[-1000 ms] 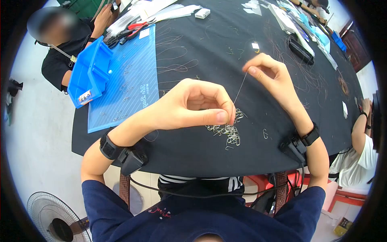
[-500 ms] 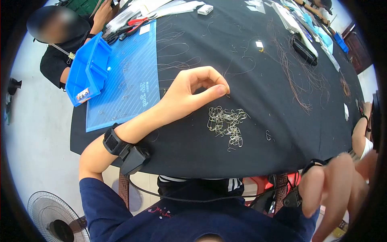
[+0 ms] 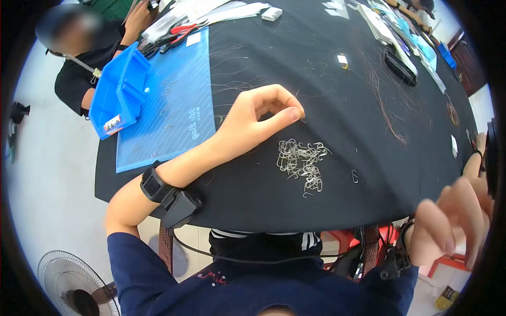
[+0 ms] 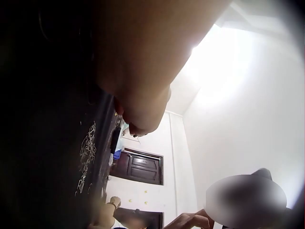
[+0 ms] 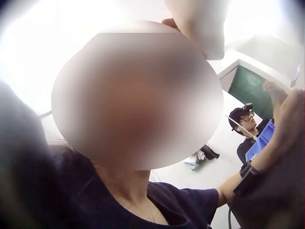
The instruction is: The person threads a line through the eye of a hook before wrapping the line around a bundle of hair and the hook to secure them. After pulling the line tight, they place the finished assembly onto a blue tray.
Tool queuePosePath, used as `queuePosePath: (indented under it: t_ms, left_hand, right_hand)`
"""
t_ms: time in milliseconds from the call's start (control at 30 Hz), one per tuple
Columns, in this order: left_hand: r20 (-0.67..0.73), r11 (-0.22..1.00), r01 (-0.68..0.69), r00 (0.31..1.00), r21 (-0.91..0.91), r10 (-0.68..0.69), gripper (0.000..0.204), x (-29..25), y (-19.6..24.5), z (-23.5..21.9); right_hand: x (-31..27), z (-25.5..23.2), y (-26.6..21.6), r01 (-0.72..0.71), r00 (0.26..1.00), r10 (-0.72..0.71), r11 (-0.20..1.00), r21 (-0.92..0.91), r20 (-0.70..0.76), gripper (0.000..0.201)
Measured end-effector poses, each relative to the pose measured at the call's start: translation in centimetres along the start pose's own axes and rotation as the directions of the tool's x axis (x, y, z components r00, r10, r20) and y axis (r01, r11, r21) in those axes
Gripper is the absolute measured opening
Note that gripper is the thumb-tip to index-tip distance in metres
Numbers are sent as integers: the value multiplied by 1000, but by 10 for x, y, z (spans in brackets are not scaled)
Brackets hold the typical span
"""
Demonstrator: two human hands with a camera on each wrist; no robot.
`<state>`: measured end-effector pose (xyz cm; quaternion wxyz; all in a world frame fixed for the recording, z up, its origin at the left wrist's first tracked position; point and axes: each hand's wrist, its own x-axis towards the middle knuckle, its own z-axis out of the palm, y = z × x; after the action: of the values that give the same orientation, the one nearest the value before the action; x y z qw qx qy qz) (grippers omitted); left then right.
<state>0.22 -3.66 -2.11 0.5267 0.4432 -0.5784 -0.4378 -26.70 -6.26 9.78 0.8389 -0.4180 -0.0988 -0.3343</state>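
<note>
My left hand is raised over the black table, pinching a small fishhook between thumb and index finger. Most of that hook is hidden by the fingertips. Just below the hand on the cloth lies a loose heap of silvery fishhooks, also seen in the left wrist view as a thin bright pile. My right hand is off the table at the lower right, close to the head camera, its fingers loosely bent with nothing seen in them. The right wrist view shows it beside the wearer's blurred face.
At left, a blue plastic file bag carries hooks with thin lines, a blue bin and red-handled pliers. Brown line strands and a black case lie at right. One hook sits apart. Other people are around the table.
My right hand has let go of the thin line it held taut and swung down right, toward the head. My left hand moved slightly up and away from the heap, still pinching.
</note>
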Motion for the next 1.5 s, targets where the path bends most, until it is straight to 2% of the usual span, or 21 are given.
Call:
queuePosePath:
  t_ms: [67, 233, 367, 400, 500, 533, 633, 700, 833, 867, 967, 1067, 1133, 1367, 1500]
  left_hand:
    - [-24, 1000, 11, 1000, 2, -11, 12, 0, -1, 0]
    - [-93, 999, -43, 995, 24, 45, 15, 1, -4, 0]
    - [-162, 997, -51, 985, 53, 59, 16, 1, -3, 1]
    - [-182, 996, -85, 980, 11, 85, 14, 2, -5, 2]
    - [-213, 994, -97, 971, 41, 104, 14, 0, -2, 2]
    - [-234, 987, -149, 959, 59, 159, 11, 0, -4, 2]
    - [-255, 963, -223, 933, 148, 255, 7, -1, -3, 1]
    - [-201, 934, -247, 932, 257, 302, 5, -3, 0, 0]
    - [-126, 867, -314, 913, 386, 387, 7, -6, 5, -1]
    - [-116, 844, -333, 903, 419, 414, 8, -6, 6, -1]
    - [-76, 769, -387, 869, 508, 488, 12, -6, 7, -2]
    - [-63, 712, -421, 836, 562, 545, 15, -5, 9, -1]
    - [-100, 700, -422, 813, 576, 573, 17, -4, 8, 2]
    - [-11, 605, -496, 768, 623, 641, 18, -1, 11, 1]
    - [8, 593, -512, 761, 622, 649, 19, 0, 9, 0]
  right_hand:
    - [0, -2, 6, -44, 998, 44, 999, 16, -44, 32]
    - [-13, -7, 17, -317, 948, 318, 945, -82, -7, 36]
    - [-7, -13, 24, -335, 938, 345, 915, -224, 6, 27]
    - [-6, -15, 25, -332, 937, 350, 901, -278, 16, 25]
    - [-3, -19, 30, -275, 941, 335, 841, -466, 49, 21]
    - [0, -20, 32, -238, 947, 317, 808, -540, 57, 20]
    - [13, -26, 41, -88, 974, 216, 639, -764, 69, 21]
    - [26, -37, 48, -37, 990, 133, 524, -851, 39, 23]
    - [41, -76, 68, -99, 994, -3, 415, -904, -110, 32]
    - [42, -86, 73, -145, 989, 20, 392, -908, -149, 32]
    - [44, -97, 89, -182, 981, 69, 653, -735, -182, 32]
    - [46, -97, 95, -214, 976, 133, 739, -638, -173, 31]
    - [45, -98, 95, -200, 979, 121, 741, -641, -166, 30]
    - [45, -98, 97, -200, 979, 137, 773, -602, -149, 24]
    - [44, -99, 97, -225, 974, 141, 734, -641, -180, 19]
